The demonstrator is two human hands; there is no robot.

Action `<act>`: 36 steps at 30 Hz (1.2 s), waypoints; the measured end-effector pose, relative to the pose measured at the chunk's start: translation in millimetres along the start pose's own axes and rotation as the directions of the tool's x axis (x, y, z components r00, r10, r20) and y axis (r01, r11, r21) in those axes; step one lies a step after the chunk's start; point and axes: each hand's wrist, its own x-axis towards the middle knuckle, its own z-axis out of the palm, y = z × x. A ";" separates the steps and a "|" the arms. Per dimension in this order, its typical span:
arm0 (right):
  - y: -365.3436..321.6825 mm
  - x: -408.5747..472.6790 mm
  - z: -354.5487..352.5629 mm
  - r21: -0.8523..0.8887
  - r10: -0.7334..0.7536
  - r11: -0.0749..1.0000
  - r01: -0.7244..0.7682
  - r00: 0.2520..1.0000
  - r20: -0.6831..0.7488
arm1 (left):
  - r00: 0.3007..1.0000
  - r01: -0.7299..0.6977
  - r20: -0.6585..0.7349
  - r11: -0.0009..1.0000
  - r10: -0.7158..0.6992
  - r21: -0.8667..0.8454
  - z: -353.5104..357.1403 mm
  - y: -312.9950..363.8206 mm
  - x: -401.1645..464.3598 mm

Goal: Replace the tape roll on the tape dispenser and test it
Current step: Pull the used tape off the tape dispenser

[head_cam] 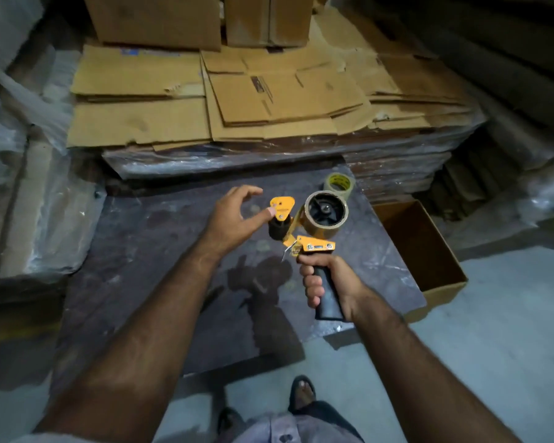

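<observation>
My right hand (325, 282) grips the black handle of a yellow tape dispenser (304, 230) held above a dark plastic-wrapped surface (141, 244). A brown tape roll (325, 215) sits on the dispenser's black hub. My left hand (234, 215) hovers open just left of the dispenser, its thumb tip close to the yellow front plate above the black roller. A second roll of clear tape (339, 184) with a yellow-printed core lies on the surface behind the dispenser.
An open cardboard box (429, 260) stands to the right on the grey floor. Flattened cartons (237, 100) are stacked on a wrapped pallet behind. Plastic-wrapped bundles (20, 155) line the left. My sandalled foot (301, 393) is below.
</observation>
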 end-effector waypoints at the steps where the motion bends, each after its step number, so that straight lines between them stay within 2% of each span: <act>1: 2.6 5.9 -7.7 0.037 0.004 0.999 -0.004 1.000 -0.013 | 1.000 0.022 0.008 1.000 -0.022 -0.016 10.7 -7.7 -4.8; 4: 11.7 30.6 -35.2 0.098 0.032 0.995 -0.026 0.997 -0.066 | 0.991 0.101 0.094 0.995 -0.099 -0.016 41.8 -32.8 -17.5; 8: 23.1 64.7 -75.3 0.021 0.118 0.993 -0.116 0.984 -0.133 | 0.960 0.206 0.178 0.975 -0.219 0.085 71.5 -58.2 -32.6; 12: 29.1 95.6 -112.5 -0.029 0.230 0.971 -0.237 0.962 -0.145 | 0.943 0.271 0.156 0.951 -0.293 0.150 93.4 -73.3 -41.8; 22: 7.0 131.2 -129.8 0.000 0.247 0.969 -0.247 0.969 -0.006 | 0.895 0.420 0.120 0.902 -0.430 0.096 123.6 -94.2 -69.5; 26: 8.0 131.4 -142.9 0.023 0.235 0.972 -0.235 0.972 -0.004 | 0.871 0.472 0.111 0.878 -0.479 0.082 131.4 -90.9 -67.4; 32: 6.1 105.8 -155.7 0.099 0.149 0.984 -0.148 0.989 0.003 | 0.873 0.471 0.115 0.880 -0.475 0.058 145.5 -86.9 -56.5; 34: 0.2 88.4 -156.0 0.007 0.122 0.993 -0.122 0.991 -0.048 | 0.882 0.457 0.105 0.888 -0.460 0.049 149.3 -86.9 -50.8; 36: -6.3 74.3 -160.3 -0.221 0.013 0.974 -0.042 0.991 -0.130 | 0.895 0.436 0.084 0.899 -0.438 0.044 151.6 -84.8 -44.5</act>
